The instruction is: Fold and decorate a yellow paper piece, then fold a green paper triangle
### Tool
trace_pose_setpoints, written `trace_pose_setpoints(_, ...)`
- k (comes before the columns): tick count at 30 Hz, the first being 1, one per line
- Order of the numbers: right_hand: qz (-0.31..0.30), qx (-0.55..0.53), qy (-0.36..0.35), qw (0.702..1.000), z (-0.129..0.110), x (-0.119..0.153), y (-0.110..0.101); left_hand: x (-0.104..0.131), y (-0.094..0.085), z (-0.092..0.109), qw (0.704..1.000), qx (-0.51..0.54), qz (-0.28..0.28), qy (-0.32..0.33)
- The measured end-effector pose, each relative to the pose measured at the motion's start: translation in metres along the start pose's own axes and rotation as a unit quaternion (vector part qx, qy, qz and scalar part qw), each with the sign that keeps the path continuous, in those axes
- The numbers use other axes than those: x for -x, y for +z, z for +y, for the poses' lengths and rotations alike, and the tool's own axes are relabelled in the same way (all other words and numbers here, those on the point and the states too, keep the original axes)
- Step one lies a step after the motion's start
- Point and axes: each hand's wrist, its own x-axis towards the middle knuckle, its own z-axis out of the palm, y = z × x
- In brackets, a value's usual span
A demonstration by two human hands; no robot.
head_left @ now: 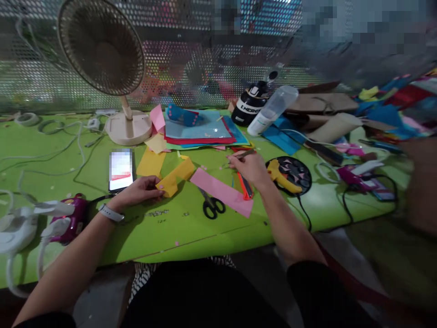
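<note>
My left hand [148,189] pinches the left end of a folded yellow paper strip [179,175], holding it just above the green table. In my right hand [251,166] is a slim dark tool, apparently tweezers [246,154], its tip pointing left over the table. Beneath that hand lies an orange utility knife [245,186]. Between my hands a pink paper strip [221,191] partly covers black-handled scissors [214,208]. A yellow glue gun [282,176] rests on a round black tray [303,187] beside my right forearm. Tiny pink bits lie near the tool's tip.
A fan [128,127] and a lit phone [121,171] stand left. Coloured sheets [198,132] are stacked at the back, near a black bottle [247,105] and a clear bottle [273,111]. Purple power strips [70,218] with cables sit at both sides. Another person's arm [421,187] shows right.
</note>
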Motion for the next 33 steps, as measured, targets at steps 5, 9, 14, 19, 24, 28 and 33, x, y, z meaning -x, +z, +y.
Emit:
trace_pose_setpoints(5, 0.006, 0.044, -0.015, 0.999, 0.005, 0.006, 0.007, -0.001, -0.003, 0.000, 1.000, -0.021, -0.005, -0.009)
trace_pose_setpoints(9, -0.004, 0.061, -0.017, 0.998, 0.001, 0.006, 0.008, -0.001, -0.004, 0.000, 0.999, -0.030, -0.014, -0.018)
trace_pose_setpoints(14, 0.002, 0.054, 0.004, 0.999, -0.004, 0.004, 0.009, -0.001, -0.003, 0.003, 0.999, -0.041, -0.012, -0.023)
trace_pose_setpoints(19, 0.008, -0.013, 0.017, 1.000, 0.004, 0.001, 0.010, 0.000, -0.004, 0.002, 0.999, -0.047, -0.014, -0.016)
trace_pose_setpoints(24, 0.022, -0.132, -0.032, 0.990, 0.000, 0.007, 0.024, 0.000, -0.005, 0.001, 0.998, -0.056, -0.009, -0.015)
trace_pose_setpoints(28, -0.023, -0.179, -0.052, 0.982, -0.011, 0.014, 0.034, -0.001, -0.006, -0.001, 0.998, -0.053, -0.011, -0.016)
trace_pose_setpoints(33, -0.035, -0.157, -0.044, 0.986, -0.011, 0.015, 0.039, -0.001, -0.006, -0.001, 0.999, -0.044, -0.019, -0.017)
